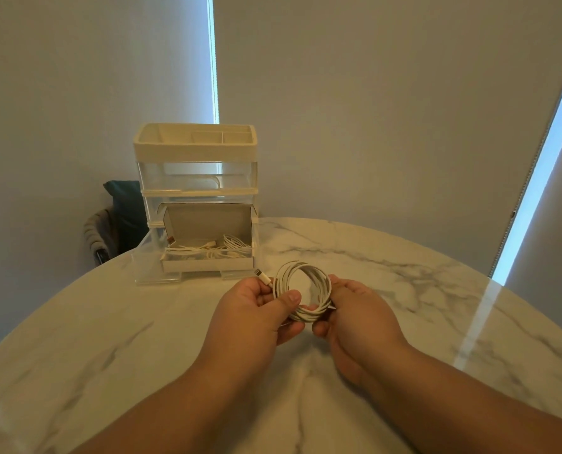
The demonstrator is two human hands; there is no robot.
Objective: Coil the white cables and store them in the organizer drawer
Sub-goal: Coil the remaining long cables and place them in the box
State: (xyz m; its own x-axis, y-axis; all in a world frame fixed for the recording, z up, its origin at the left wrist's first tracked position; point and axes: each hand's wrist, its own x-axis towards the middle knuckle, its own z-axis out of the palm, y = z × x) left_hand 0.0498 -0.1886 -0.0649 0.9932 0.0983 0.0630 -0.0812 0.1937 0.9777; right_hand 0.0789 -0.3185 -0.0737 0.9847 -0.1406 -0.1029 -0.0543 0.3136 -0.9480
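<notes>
In mid-frame our left hand (253, 312) and right hand (358, 312) both grip the coiled white cable (322, 286); other cables (233, 244) already lie in the open drawer (207, 265) just above, so storing this one remains, we judge.

No legible text, brand, number or sign appears; a small orange-brown tag (171, 239), at the left inner edge of the organizer drawer (207, 265), is too small to read.
</notes>
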